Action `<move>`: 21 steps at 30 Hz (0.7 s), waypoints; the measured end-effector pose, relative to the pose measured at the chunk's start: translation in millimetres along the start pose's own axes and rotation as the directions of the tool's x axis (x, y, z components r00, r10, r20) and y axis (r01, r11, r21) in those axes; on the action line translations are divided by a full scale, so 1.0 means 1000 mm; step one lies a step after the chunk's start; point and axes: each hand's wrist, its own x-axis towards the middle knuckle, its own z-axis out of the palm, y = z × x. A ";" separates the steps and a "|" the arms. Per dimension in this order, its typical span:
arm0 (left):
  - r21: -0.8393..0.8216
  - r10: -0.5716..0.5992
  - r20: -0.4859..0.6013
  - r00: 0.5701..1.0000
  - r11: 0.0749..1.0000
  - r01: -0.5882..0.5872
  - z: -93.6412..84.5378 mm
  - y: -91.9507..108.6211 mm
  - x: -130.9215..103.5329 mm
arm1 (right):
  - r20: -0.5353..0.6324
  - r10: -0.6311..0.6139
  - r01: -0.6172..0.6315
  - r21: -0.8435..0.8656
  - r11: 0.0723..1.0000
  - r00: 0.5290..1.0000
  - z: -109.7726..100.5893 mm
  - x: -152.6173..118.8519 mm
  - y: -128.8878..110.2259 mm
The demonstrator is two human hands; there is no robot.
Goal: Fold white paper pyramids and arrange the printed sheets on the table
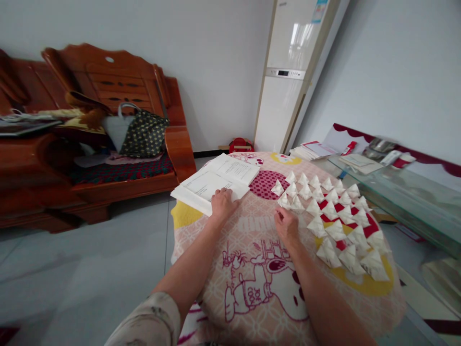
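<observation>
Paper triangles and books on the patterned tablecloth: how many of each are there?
Folded paper triangles: about 26; the far ones crowd together, so the count is approximate
Open book: 1
Total: about 27

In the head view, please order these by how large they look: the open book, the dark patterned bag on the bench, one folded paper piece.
1. open book
2. dark patterned bag, though it stands farther away, so this is unsure
3. folded paper piece, clearly smallest
</observation>
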 end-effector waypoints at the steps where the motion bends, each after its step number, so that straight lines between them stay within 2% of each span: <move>1: 0.020 0.004 0.006 1.000 1.000 -0.004 0.000 0.001 0.000 | 0.004 0.007 -0.007 0.006 1.000 1.000 0.000 0.000 0.000; 14: 0.079 0.011 0.003 1.000 0.997 -0.011 0.001 0.005 -0.001 | 0.044 0.037 -0.038 0.030 0.999 0.998 0.002 0.002 0.000; 21: 0.056 -0.009 -0.005 1.000 0.998 0.009 0.002 0.007 -0.002 | 0.055 0.050 -0.053 0.062 0.997 0.997 0.001 0.002 0.000</move>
